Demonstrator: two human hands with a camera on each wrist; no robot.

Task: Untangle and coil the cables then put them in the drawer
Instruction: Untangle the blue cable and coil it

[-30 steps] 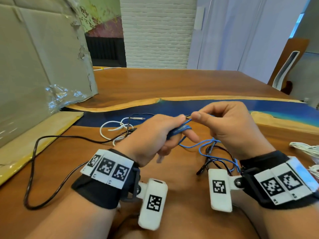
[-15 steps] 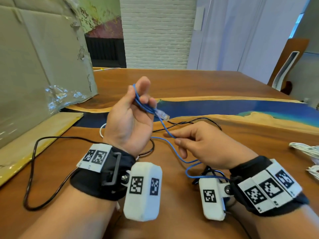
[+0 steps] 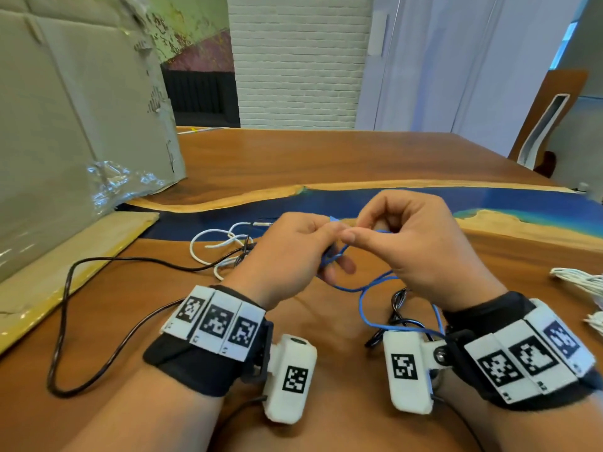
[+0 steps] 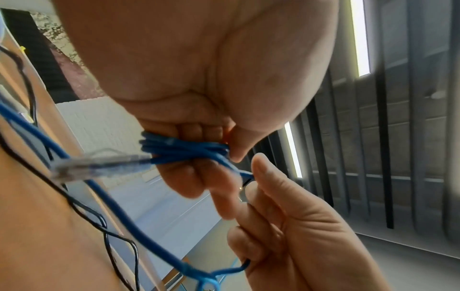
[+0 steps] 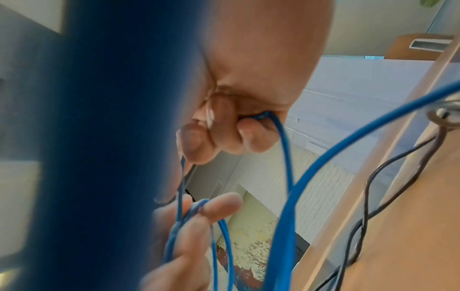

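Note:
A thin blue network cable point(image 3: 363, 288) is wound in several turns round the fingers of my left hand point(image 3: 293, 252), and the coil point(image 4: 184, 147) shows in the left wrist view with its clear plug point(image 4: 99, 165) sticking out. My right hand point(image 3: 408, 243) sits just right of the left and pinches a strand of the same blue cable point(image 5: 263, 118) between thumb and fingers. The slack trails down to the table and loops under my right wrist. A black cable point(image 3: 81, 321) and a white cable point(image 3: 222, 239) lie on the table to the left.
A large cardboard box point(image 3: 65, 125) stands at the left on the wooden table point(image 3: 326, 158). A bundle of white cable point(image 3: 580, 282) lies at the right edge. More black cable point(image 3: 398, 308) is tangled under the blue slack near my right wrist. No drawer is in view.
My left hand has come down from its raised, palm-up pose and turned over. My right hand has risen to meet it, and both now hold the blue cable close together.

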